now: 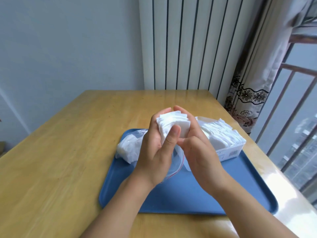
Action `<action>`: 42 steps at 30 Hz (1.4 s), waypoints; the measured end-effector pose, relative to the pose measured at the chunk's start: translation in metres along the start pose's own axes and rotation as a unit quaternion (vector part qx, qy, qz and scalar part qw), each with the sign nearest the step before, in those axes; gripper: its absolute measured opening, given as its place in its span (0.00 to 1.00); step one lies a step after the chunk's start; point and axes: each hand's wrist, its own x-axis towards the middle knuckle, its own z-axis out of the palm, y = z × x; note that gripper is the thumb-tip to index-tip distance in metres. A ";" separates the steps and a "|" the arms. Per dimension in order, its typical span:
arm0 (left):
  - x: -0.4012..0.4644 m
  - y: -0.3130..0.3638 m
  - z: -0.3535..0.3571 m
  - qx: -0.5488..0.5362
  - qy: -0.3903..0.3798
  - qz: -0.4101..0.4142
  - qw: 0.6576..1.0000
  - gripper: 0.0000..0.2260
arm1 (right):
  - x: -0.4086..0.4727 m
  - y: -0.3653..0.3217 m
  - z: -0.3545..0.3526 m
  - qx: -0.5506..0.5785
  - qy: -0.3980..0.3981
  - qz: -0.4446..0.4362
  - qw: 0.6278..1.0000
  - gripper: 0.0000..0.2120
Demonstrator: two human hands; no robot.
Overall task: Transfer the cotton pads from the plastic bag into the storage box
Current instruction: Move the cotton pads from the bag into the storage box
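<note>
Head view: wooden table (72, 152) by a white radiator (188, 45), curtain (253, 79) at 2 o'clock. Blue tray (197, 196) at centre. Left hand (157, 152) and right hand (197, 148) both curl round one stack of cotton pads (173, 124), raised above the tray. Plastic bag (130, 148) at 9 o'clock of the hands, still holding pads. Storage box (226, 143) at 3 o'clock, packed with pads.

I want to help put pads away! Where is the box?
In the head view, the storage box sits on the blue tray, at its far right, just behind the right hand.
</note>
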 end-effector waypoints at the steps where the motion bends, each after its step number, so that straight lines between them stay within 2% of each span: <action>1: 0.001 -0.001 0.000 0.024 0.001 0.003 1.000 0.26 | 0.001 0.001 0.000 -0.002 -0.002 0.001 1.000 0.28; 3: 0.002 -0.002 0.000 0.082 0.012 0.021 0.996 0.16 | 0.003 0.003 0.001 -0.011 0.005 0.002 1.000 0.25; 4: 0.002 -0.002 0.000 0.098 0.021 0.028 0.995 0.14 | 0.003 0.003 0.002 -0.019 0.014 0.004 1.000 0.25; 8: 0.002 -0.003 0.001 0.090 0.074 0.061 0.991 0.13 | 0.000 -0.004 0.007 -0.039 0.062 -0.017 0.997 0.38; 10: 0.001 -0.002 0.005 0.088 0.088 0.072 0.990 0.14 | -0.001 -0.007 0.007 -0.026 0.072 -0.025 0.997 0.39; 13: 0.000 -0.002 0.010 0.148 0.063 0.102 0.982 0.14 | -0.003 -0.007 0.005 -0.023 0.028 -0.010 0.999 0.37; 16: 0.001 -0.002 0.008 0.125 0.064 0.086 0.986 0.16 | -0.004 -0.008 0.003 -0.031 0.021 -0.029 0.999 0.38; 19: 0.003 -0.003 0.007 0.068 0.066 0.050 0.994 0.14 | -0.005 -0.010 0.002 -0.039 0.008 -0.044 0.998 0.38; 23: 0.004 -0.004 0.005 0.043 0.059 0.019 0.997 0.09 | -0.002 -0.010 -0.001 -0.035 -0.018 -0.031 0.999 0.37; 25: 0.005 -0.004 0.003 0.000 0.082 -0.005 0.997 0.13 | 0.001 -0.012 -0.006 -0.051 0.000 -0.029 0.998 0.30; 28: 0.008 -0.005 0.000 -0.017 0.085 -0.010 0.996 0.20 | 0.007 -0.017 -0.015 -0.129 0.012 -0.026 0.991 0.12; 29: 0.007 -0.004 0.001 -0.016 0.070 -0.011 0.997 0.21 | 0.007 -0.018 -0.017 -0.129 0.004 -0.017 0.992 0.12; 33: 0.000 -0.005 0.005 -0.004 0.009 -0.020 1.000 0.26 | 0.009 -0.018 -0.022 -0.097 0.006 0.012 0.995 0.21; 36: -0.002 -0.007 0.005 0.064 0.013 0.010 0.998 0.25 | 0.010 -0.020 -0.024 -0.112 0.034 0.008 0.993 0.22; 39: -0.001 -0.007 -0.001 0.197 0.055 0.111 0.973 0.18 | 0.013 -0.028 -0.040 -0.137 0.130 0.001 0.982 0.17; 42: -0.002 -0.005 0.001 0.290 -0.011 0.229 0.929 0.14 | 0.017 -0.033 -0.068 -0.212 0.209 0.003 0.955 0.22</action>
